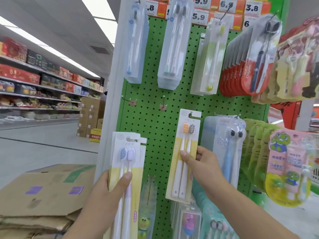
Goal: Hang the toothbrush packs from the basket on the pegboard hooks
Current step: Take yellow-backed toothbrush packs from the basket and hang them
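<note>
My left hand (110, 187) grips a stack of toothbrush packs (127, 163), white and yellow cards; the front one holds two brushes with purple heads. My right hand (200, 163) pinches a single pack (185, 152) with an orange and a grey brush head, held upright against the green pegboard (155, 118). That pack's hang slot sits just right of and below two bare hooks (163, 103). The basket is not in view.
Other toothbrush packs hang all over the board: clear ones (172, 45) on top, red ones (241, 69) upper right, green and pink frog packs (286, 166) lower right. A cardboard box (46, 192) lies lower left. A store aisle with shelves (34, 83) runs along the left.
</note>
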